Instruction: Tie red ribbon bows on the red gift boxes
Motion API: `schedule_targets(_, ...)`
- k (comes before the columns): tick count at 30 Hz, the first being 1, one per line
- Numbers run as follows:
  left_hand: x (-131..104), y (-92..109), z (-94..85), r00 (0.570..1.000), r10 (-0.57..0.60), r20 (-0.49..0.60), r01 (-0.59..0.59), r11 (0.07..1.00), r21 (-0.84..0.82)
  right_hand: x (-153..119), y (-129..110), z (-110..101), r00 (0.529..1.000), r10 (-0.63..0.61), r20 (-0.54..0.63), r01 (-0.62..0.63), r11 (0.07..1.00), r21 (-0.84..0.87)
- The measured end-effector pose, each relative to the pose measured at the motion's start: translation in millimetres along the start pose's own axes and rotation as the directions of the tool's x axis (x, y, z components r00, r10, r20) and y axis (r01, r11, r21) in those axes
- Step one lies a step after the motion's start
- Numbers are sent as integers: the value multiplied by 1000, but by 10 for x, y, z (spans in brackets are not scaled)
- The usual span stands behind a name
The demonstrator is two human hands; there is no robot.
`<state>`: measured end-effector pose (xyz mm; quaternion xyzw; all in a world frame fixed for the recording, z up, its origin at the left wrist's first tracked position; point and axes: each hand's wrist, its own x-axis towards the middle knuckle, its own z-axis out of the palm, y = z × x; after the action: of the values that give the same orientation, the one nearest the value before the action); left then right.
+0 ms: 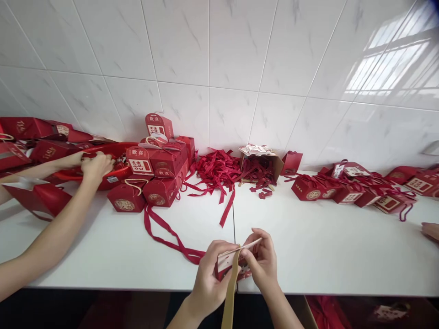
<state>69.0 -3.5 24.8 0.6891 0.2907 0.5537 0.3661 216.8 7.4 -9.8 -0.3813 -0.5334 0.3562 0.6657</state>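
Note:
Near the table's front edge, my left hand [214,276] grips the left side of a small red gift box [219,273]. My right hand [262,262] pinches a pale flat piece [254,244], perhaps a card or flap, at the top of that box. A flat tan strap [231,288] runs from the bottom of the view up to the box, between both hands; where it ends is hidden. Dark red ribbon [168,228] trails across the table to my left hand. My fingers cover much of the box.
Gift boxes are stacked [157,173] at centre left, beside a red basin [115,178] where another person's hands [98,167] reach in. Loose ribbons [219,169] and an open carton [276,167] stand by the wall. Tied boxes [350,192] line the right; another hand [430,230] shows there.

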Motion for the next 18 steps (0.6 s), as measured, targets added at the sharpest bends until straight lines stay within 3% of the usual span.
schedule_targets(3, 77, 180, -118, 975, 221, -16, -215, 963, 161, -32, -17, -24, 996, -92, -16, 91, 995, -33)
schedule_targets(5, 134, 272, -201, 967, 255, 0, -252, 956, 148, -45, -59, -33, 985, -173, -1, 173, 982, -75)
schedule_targets(8, 205, 294, -322, 998, -14, 61, 20, 996, -92, -57, -160, -37, 960, -274, 64, 279, 958, -71)
schedule_targets(10, 241, 240, -392, 962, -126, 242, 200, 928, -314, -69, -232, -41, 949, -300, 102, 305, 952, -34)
schedule_targets(12, 268, 180, -436, 927, -48, 371, 234, 849, -475, -86, -294, -49, 957, -262, 125, 261, 965, 23)
schedule_targets(13, 278, 164, -442, 927, -5, 374, 208, 839, -503, -95, -319, -55, 966, -221, 137, 215, 975, 58)
schedule_targets(16, 296, 203, -401, 947, 3, 320, 114, 931, -347, -120, -368, -70, 973, -87, 215, 53, 986, 156)
schedule_targets(18, 303, 278, -348, 919, -4, 395, 82, 980, -180, -137, -384, -71, 965, -27, 263, -25, 981, 191)
